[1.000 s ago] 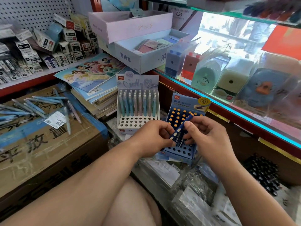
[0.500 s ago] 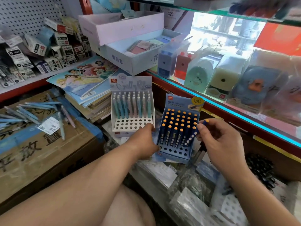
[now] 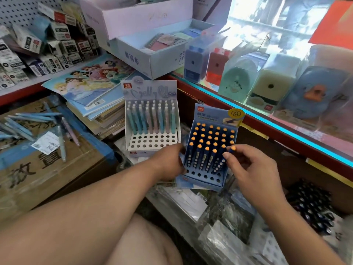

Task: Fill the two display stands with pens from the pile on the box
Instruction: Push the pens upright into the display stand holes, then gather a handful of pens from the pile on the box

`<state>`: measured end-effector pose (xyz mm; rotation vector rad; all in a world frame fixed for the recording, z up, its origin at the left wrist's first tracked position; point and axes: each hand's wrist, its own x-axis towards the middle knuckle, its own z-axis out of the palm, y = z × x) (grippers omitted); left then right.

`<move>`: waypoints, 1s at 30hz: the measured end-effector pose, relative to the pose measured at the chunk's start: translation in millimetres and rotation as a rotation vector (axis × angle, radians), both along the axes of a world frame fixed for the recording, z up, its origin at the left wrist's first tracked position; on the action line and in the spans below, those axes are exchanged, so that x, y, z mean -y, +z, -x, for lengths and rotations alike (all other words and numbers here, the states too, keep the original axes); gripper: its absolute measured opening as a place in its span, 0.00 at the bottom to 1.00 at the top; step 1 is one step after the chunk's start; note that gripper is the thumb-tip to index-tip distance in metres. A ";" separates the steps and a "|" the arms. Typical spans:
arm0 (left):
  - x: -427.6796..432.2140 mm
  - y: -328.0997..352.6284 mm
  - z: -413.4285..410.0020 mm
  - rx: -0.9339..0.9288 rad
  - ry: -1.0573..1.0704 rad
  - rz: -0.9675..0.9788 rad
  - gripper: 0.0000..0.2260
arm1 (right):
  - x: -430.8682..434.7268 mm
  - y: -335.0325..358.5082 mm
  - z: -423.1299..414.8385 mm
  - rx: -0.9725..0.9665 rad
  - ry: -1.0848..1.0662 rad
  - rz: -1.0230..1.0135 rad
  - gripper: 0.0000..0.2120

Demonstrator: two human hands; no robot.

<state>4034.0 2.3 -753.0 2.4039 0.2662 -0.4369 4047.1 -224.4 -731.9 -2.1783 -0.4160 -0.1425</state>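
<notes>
Pinching tilted navy pen (image 3: 218, 165) in right hand (image 3: 250, 169), gripping edge of blue stand (image 3: 202, 183) w/ left hand (image 3: 169, 161): risks missing hole (image 3: 211, 177), knocking neighbour pens (image 3: 207, 142), tipping stand.

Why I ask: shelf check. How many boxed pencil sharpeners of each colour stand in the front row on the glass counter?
Blue sharpeners: 2
Red sharpener: 1
Mint sharpener: 1
Cream sharpener: 1
Total: 5
Pale box behind them: too blurred to tell.
</notes>
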 end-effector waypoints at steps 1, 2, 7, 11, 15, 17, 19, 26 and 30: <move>-1.0 -2.6 -0.3 0.014 0.004 0.000 0.25 | -0.4 -0.8 0.2 0.007 0.001 0.024 0.04; -2.0 -5.2 -0.4 0.023 0.012 0.003 0.25 | -1.2 -1.9 0.8 0.018 -0.002 0.038 0.04; -4.8 -13.6 -0.8 0.014 0.062 0.060 0.24 | -8.4 -5.4 0.7 0.079 -0.071 0.061 0.07; -3.8 -14.9 -0.8 0.012 0.060 0.063 0.23 | -14.9 -4.2 0.3 0.129 -0.104 0.115 0.05; -4.2 -15.0 -1.0 0.004 0.051 0.068 0.22 | -17.7 -10.1 6.6 0.105 -0.103 0.143 0.06; -3.7 -14.9 -1.7 -0.002 0.047 0.070 0.22 | -17.4 -13.3 8.3 0.074 -0.115 0.162 0.07; -3.8 -15.0 -1.3 -0.004 0.047 0.073 0.21 | -17.3 -15.3 7.9 0.028 -0.118 0.191 0.06; -3.1 -14.2 -0.3 -0.015 0.043 0.068 0.22 | -14.7 -14.4 6.1 -0.012 -0.116 0.320 0.09; -2.1 -11.2 2.5 -0.025 0.030 0.058 0.25 | -7.5 -12.7 11.6 -0.051 -0.126 0.283 0.10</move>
